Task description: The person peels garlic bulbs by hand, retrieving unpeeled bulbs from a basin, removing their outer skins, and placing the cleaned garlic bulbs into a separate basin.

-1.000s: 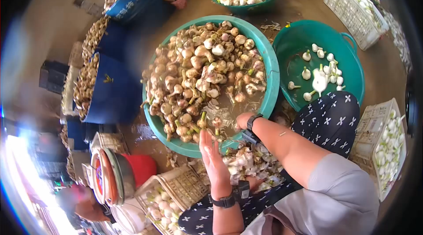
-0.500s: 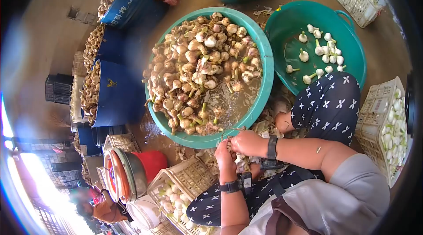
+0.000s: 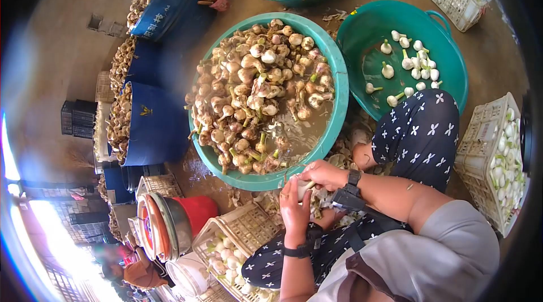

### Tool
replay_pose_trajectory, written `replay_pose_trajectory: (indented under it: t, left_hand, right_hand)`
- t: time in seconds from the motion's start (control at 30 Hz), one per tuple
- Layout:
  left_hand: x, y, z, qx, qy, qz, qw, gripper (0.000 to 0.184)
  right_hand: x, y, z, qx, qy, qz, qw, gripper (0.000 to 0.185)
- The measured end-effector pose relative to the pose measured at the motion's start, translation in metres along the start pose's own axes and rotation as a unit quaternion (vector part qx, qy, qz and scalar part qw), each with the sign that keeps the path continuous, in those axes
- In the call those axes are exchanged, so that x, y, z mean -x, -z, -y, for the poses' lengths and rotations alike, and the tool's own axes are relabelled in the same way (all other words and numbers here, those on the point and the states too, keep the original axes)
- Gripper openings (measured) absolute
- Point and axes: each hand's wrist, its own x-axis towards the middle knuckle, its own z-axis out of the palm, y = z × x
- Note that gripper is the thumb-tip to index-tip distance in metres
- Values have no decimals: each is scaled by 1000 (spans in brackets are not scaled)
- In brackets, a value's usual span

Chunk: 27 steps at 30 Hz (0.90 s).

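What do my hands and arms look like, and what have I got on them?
Your left hand and right hand are gloveless. Each wrist wears a black strap-like band. A dark, boxy device sits by the right one. A light grey, short fabric sleeve covers your upper right arm.

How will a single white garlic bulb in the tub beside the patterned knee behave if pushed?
The garlic bulb would probably roll, being rounded, though its stem stub may stop it early. It looks firm and plump, so it should hardly bend.
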Motion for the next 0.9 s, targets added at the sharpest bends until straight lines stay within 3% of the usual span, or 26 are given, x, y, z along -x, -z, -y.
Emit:
replay_pose_trajectory:
  t: [0.1,0.13,0.17,0.2,0.23,0.3,0.37,0.4,0.43,0.47,0.5,0.53,0.57,0.6,0.63,0.67,0.7,0.77,0.83,0.87,0.9]
  left_hand:
    - [6,-4,19,-95,-84,-30,991,39]
    - [11,-11,22,-2,4,-52,999,34]
    - [12,-11,25,-4,8,-55,998,34]
    - [11,-10,28,379,194,-112,898,30]
    - [10,-9,33,691,338,-148,622,28]
    - [16,-11,63,757,424,-169,467,36]
    - [8,-1,50,744,467,-209,429,30]
    - [14,0,56,743,470,-213,426,30]
    - [20,1,65,785,431,-141,421,29]
    - [16,6,63,822,386,-67,413,28]
    - [8,6,58,824,384,-65,412,28]
    - [1,3,51,727,456,-152,490,28]
    - [-9,4,38,610,515,-234,554,28]
    - [-13,4,30,572,487,-250,611,25]
    - [-16,2,25,575,487,-245,610,25]
    - [-15,1,22,545,467,-244,652,24]
    - [-13,-1,20,512,447,-242,692,24]
    - [-9,-1,29,495,461,-244,695,24]
    - [-2,5,60,725,442,-191,492,25]
    - [0,7,70,698,496,-226,464,24]
    - [1,8,74,697,497,-233,461,24]
  right_hand:
    - [9,-4,9,-82,30,28,996,17]
    - [16,-5,12,-120,45,68,989,17]
    - [19,-7,12,-117,43,72,989,17]
    - [23,-8,9,-79,122,111,983,18]
    - [28,-8,9,-42,199,150,968,19]
    - [57,-3,32,-3,211,171,962,19]
    - [62,11,43,-190,224,86,952,19]
    - [57,27,46,-212,221,91,948,18]
    - [52,39,50,-233,219,94,943,18]
    - [54,37,62,-108,245,101,958,22]
    - [35,36,47,117,341,108,927,28]
    - [38,31,40,353,308,63,882,30]
    - [44,20,41,567,253,13,784,34]
    - [43,6,39,513,285,-16,809,37]
    - [38,-6,39,459,317,-45,829,42]
    - [31,-17,39,389,353,-39,850,45]
    - [22,-25,39,349,348,13,870,39]
    - [21,-33,39,107,336,159,922,33]
    - [11,-16,25,-16,128,263,956,27]
    - [5,-5,17,109,223,257,934,25]
    - [-2,1,14,379,260,229,858,18]
